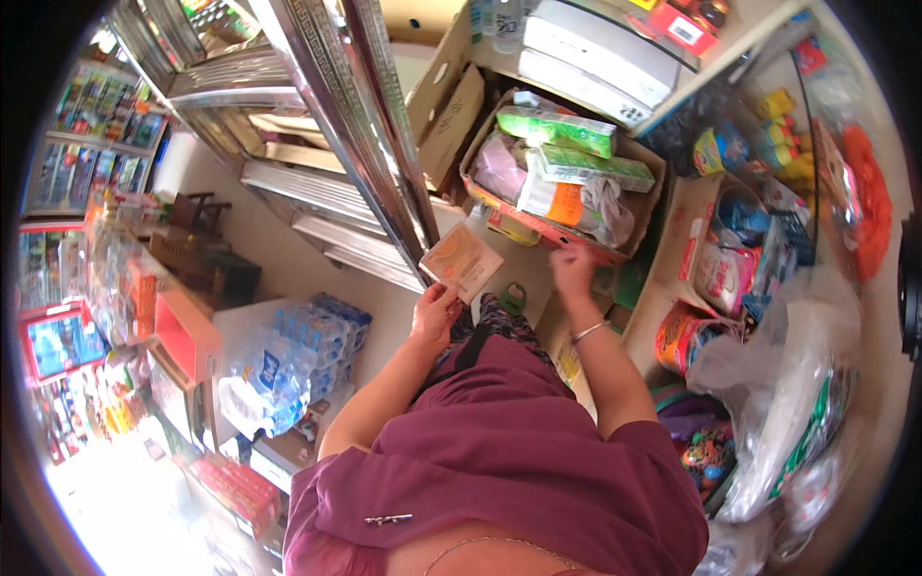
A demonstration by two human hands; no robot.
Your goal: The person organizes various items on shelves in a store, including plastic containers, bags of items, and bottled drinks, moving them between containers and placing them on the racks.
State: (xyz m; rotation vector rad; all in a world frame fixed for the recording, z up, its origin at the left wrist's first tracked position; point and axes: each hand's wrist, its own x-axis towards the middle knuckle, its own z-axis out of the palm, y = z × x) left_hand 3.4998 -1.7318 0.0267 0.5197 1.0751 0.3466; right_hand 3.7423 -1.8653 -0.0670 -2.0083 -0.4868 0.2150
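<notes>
My left hand [436, 315] pinches the lower corner of a flat, square, orange-and-tan printed packet [462, 262]. My right hand [574, 271], with a bangle on the wrist, is blurred; whether its fingers hold anything does not show. It is beside the near edge of an open cardboard box [551, 234]. Inside that box lie a bright green pack [555, 131], a second green-and-white pack [596, 168], a clear wrapped pack with an orange label [562, 204], and crumpled plastic bags [498, 167].
A metal ladder [346, 122] stands left of the box. Shrink-wrapped water bottles [310, 353] are to the left. White boxes [601, 47] sit behind the cardboard box. Shelves at right hold bagged goods and an orange tub [678, 338]. A green slipper [513, 298] is on the floor.
</notes>
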